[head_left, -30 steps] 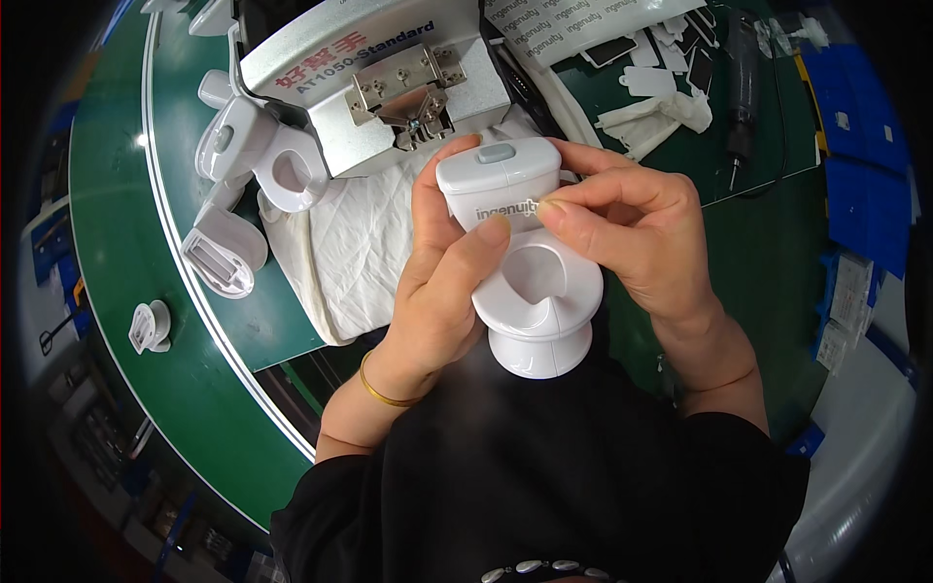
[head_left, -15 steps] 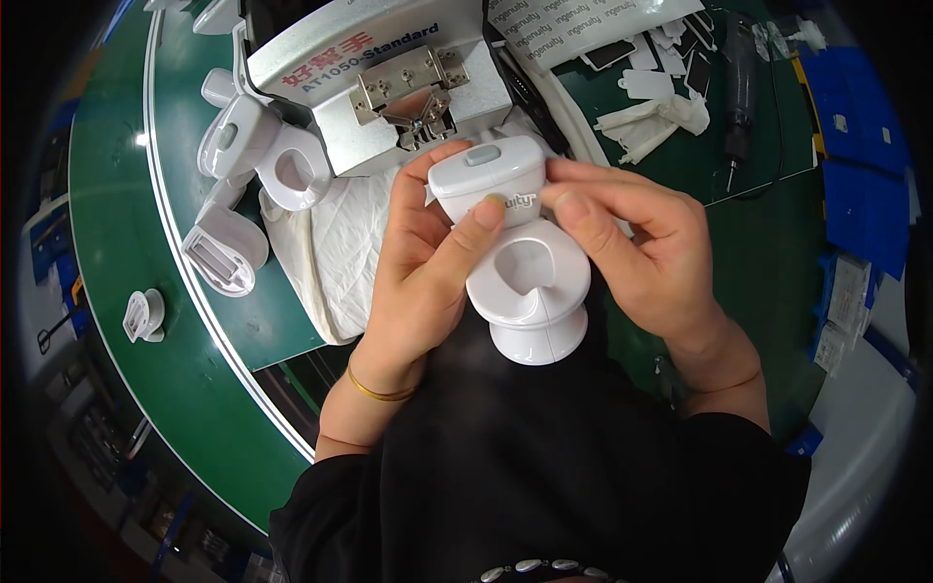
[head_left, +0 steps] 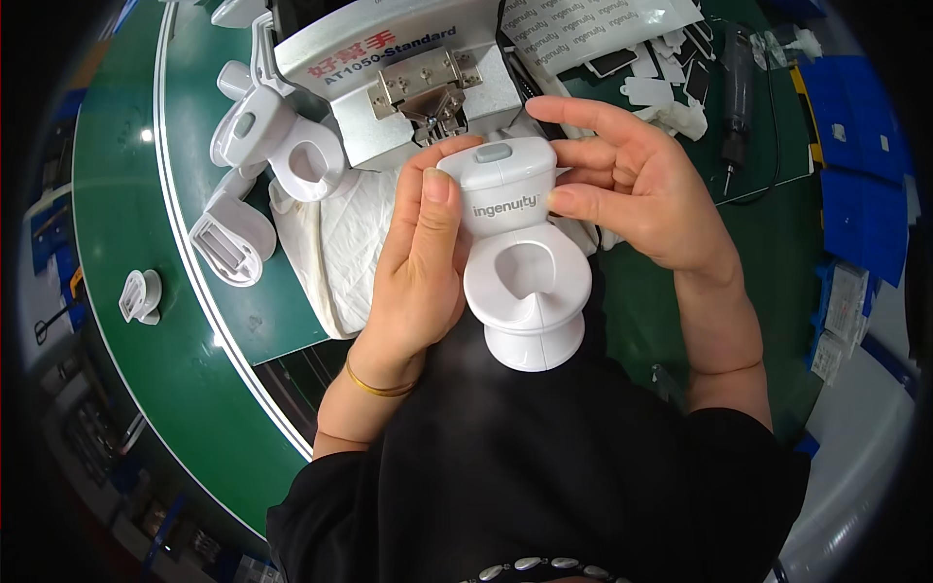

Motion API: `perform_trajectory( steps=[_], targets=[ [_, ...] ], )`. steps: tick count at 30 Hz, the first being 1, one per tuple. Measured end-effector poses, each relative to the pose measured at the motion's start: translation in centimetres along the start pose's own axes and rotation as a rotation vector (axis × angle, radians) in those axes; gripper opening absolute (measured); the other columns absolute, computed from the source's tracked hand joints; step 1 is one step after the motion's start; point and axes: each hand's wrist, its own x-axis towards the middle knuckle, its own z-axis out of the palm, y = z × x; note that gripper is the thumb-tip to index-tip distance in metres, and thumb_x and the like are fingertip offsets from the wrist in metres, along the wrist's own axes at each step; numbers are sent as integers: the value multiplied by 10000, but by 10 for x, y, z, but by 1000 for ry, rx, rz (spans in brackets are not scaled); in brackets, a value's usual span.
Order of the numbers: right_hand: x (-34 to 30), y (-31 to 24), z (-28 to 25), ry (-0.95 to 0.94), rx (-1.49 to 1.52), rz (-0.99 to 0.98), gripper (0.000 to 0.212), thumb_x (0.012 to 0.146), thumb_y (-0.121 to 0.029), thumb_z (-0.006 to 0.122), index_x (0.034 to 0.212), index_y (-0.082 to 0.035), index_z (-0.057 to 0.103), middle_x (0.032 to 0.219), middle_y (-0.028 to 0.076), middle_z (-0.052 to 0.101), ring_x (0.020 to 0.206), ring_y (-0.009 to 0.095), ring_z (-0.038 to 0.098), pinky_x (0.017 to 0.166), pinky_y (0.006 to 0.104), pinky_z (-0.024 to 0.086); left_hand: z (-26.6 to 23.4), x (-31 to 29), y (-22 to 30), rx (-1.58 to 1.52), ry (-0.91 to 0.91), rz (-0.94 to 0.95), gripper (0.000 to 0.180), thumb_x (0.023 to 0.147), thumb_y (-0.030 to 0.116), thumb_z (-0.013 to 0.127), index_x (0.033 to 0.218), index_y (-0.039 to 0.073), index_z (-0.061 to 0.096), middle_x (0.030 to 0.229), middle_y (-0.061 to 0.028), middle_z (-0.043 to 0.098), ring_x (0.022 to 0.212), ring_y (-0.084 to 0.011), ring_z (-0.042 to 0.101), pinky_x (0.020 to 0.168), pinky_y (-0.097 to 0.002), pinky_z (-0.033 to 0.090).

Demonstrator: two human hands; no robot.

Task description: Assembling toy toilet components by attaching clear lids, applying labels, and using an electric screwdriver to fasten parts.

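Observation:
Between my hands, in front of my chest, is a small white toy toilet [head_left: 533,267]. It has a tank with a grey button on top and grey lettering on its front. My left hand [head_left: 425,257] closes around the tank's left side, thumb along the front edge and fingers partly hidden behind. At the tank's right side, my right hand [head_left: 637,194] has its thumb on the front edge and bent fingers behind, with the index finger raised off it. Just beyond the toy sits a silver metal machine [head_left: 374,136] with a bracket and clamp parts.
More white toy toilets [head_left: 309,167] and white parts [head_left: 233,238] stand left on the green table, near a white cloth [head_left: 345,248]. One small white piece [head_left: 142,296] lies farther left. At the back right are an electric screwdriver [head_left: 737,107], small flat pieces [head_left: 649,92] and blue bins [head_left: 860,107].
My left thumb has shifted up to the tank's left edge, uncovering the lettering. My right hand has drawn right and its index finger has lifted. The view has shifted slightly.

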Motion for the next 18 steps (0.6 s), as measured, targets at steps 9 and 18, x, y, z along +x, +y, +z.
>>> perform_trajectory(
  steps=[9, 18],
  targets=[
    [7, -41, 2, -290, 86, -73, 779, 796, 74, 656, 1461, 8, 256, 1237, 232, 584, 953, 209, 668, 811, 297, 547, -20, -33, 61, 18, -187, 36, 319, 1012, 201, 442, 1300, 65, 424, 1152, -41, 544, 971, -87, 503, 835, -260, 419],
    [38, -92, -39, 153, -89, -526, 536, 924, -175, 620, 1369, 35, 406, 1079, 134, 640, 811, 143, 658, 701, 249, 529, -158, 50, 251, 439, 414, 655, 636, 924, 273, 630, 1419, -9, 346, 1193, -159, 594, 1049, -225, 587, 905, -345, 466]
  ],
)
